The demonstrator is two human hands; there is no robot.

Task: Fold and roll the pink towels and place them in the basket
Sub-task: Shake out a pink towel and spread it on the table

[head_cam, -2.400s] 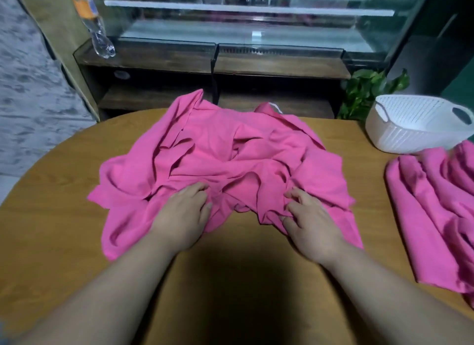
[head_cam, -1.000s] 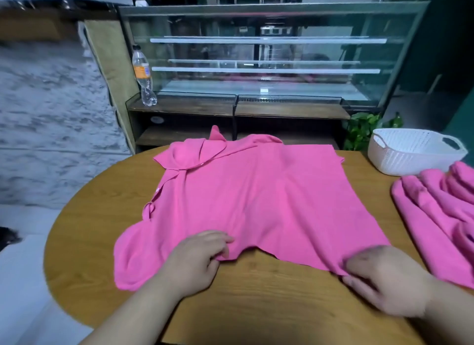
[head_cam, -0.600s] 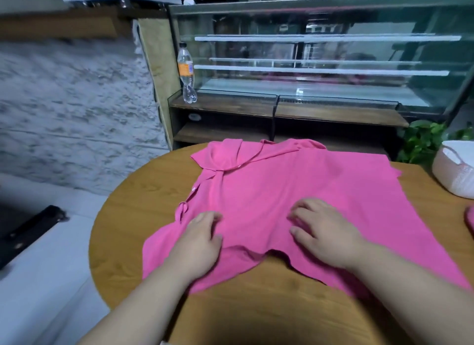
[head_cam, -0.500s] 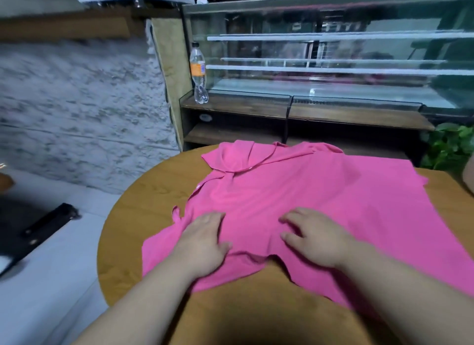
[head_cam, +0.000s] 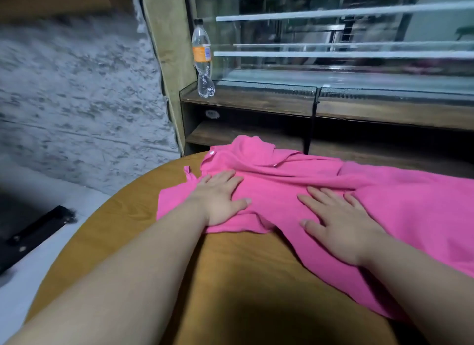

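Both the left hand (head_cam: 218,203) and right hand (head_cam: 341,224) press flat, fingers spread, on the pink towel (head_cam: 400,203) lying on the counter (head_cam: 123,229).

**Both palms flat on the pink cloth**

A pink towel (head_cam: 295,190) lies spread on the round wooden counter (head_cam: 115,229), bunched at its far left corner. The left hand (head_cam: 218,198) and right hand (head_cam: 338,224) press on it, fingers straight. A plastic bottle (head_cam: 202,59) stands on the shelf behind.
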